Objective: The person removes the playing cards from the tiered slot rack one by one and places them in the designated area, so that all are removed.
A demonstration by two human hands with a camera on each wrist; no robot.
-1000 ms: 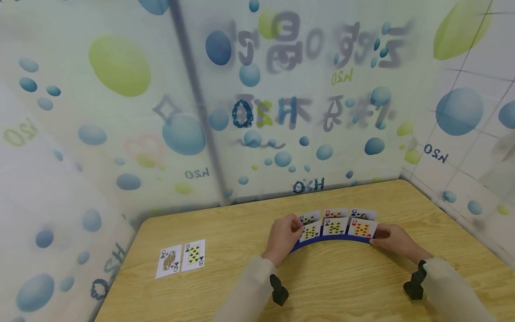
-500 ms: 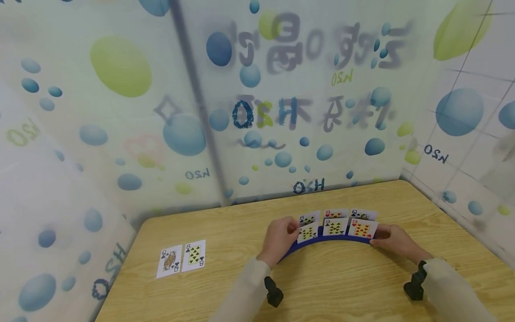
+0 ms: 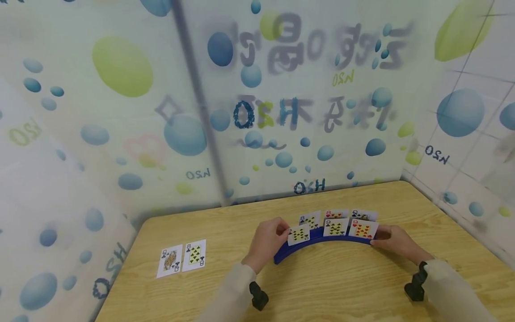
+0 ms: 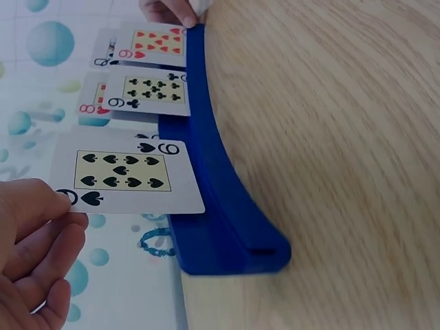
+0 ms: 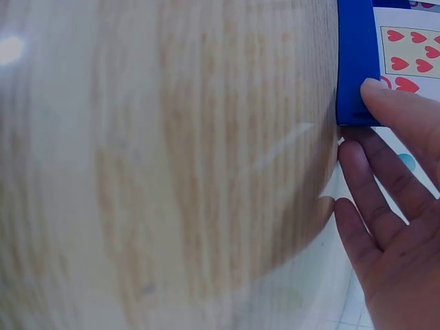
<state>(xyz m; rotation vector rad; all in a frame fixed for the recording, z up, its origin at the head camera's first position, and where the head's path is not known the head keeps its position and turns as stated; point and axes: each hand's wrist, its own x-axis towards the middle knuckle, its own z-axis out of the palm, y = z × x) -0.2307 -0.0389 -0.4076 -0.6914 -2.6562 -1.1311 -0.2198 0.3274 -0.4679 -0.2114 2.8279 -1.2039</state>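
A curved blue card holder (image 3: pixel 283 254) stands on the table. My left hand (image 3: pixel 263 243) pinches the nine of spades (image 4: pixel 120 172) by a corner between thumb and finger, over the holder's left part; whether its lower edge touches the slot I cannot tell. My right hand (image 3: pixel 398 243) grips the holder's right end, thumb (image 5: pixel 392 103) in front and fingers behind. In the holder's front row stand a nine of clubs (image 3: pixel 335 227) and a nine of hearts (image 3: pixel 363 229). Behind them are a black eight (image 3: pixel 309 219), an eight of hearts (image 3: pixel 336 214) and a queen (image 3: pixel 364 215), partly covered.
On the table (image 3: pixel 225 286) at left, a queen of clubs (image 3: pixel 169 260) and an eight of clubs (image 3: pixel 194 255) lie face up side by side. A patterned curtain (image 3: pixel 120 179) hangs along the table's far and left edges, and a tiled wall (image 3: pixel 474 147) is at right.
My left hand has moved left with the nine of spades, away from the nine of clubs. More of the black eight and of the holder's left end shows. The right hand has stayed put.
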